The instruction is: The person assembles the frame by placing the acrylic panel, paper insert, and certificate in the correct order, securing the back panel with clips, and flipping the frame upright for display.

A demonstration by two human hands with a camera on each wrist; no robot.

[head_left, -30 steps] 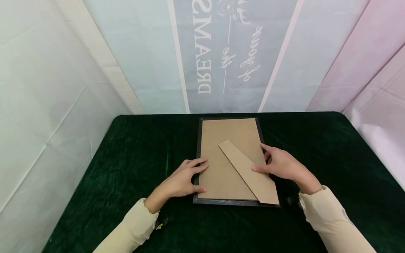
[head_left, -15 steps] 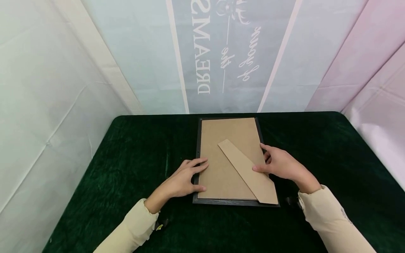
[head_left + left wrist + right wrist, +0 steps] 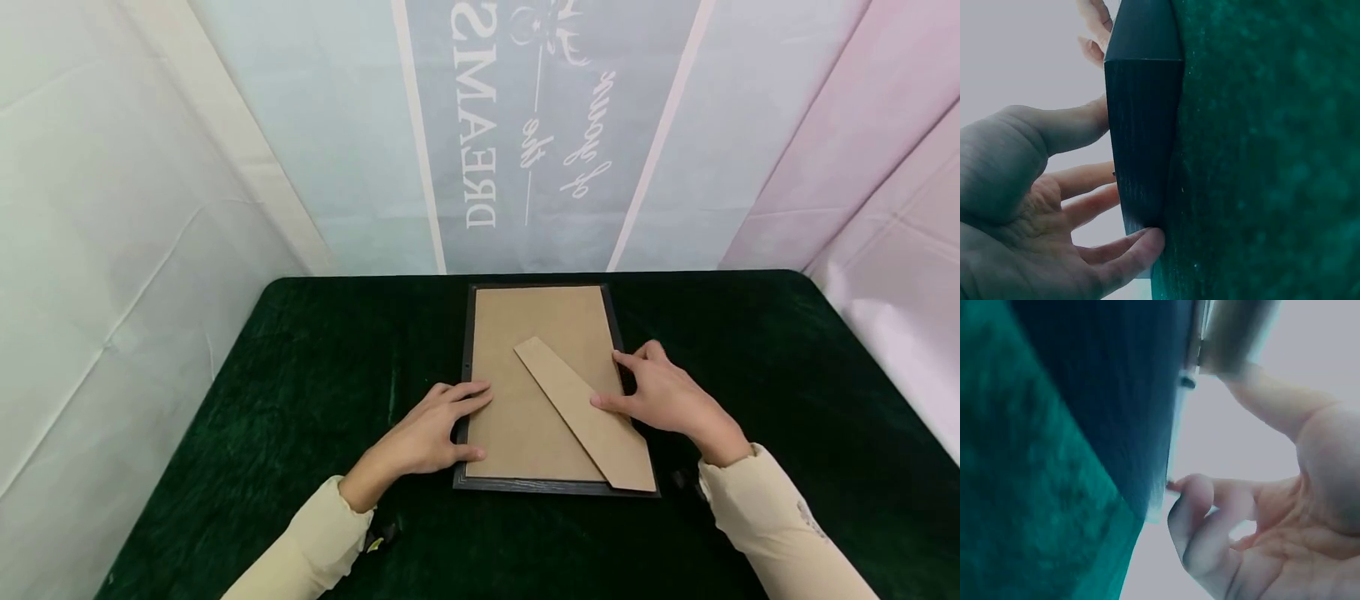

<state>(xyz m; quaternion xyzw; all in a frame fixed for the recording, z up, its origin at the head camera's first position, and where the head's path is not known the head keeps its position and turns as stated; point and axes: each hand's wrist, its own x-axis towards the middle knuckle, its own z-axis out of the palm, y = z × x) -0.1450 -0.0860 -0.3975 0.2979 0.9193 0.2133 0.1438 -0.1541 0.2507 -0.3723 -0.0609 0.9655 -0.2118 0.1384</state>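
- Right hand, right of centre: the change of the last moments lies here. Its folded knuckles stand higher at the back than half a second earlier, and the forefinger bears on the frame's right edge slightly nearer the thumb.
- Right grip: thumb and forefinger are apart, the thumb on the backing strip. In the right wrist view a bent fingertip meets the board's edge, below a small dark fitting; whether it pinches anything cannot be told.
- Left hand, left of centre: unchanged. Fingers and thumb are spread apart over the frame's left edge, resting on it without closing round it.
- Picture frame, lower centre: face down on the green cloth, with its brown backing board inside the black border and the strip slanting across toward the lower right corner. All sit slightly lower in view, cloth included, which suggests camera tilt.
- Meaning: the work appears concentrated at the right edge, with the left hand seemingly steadying; the board is not yet visibly lifted.
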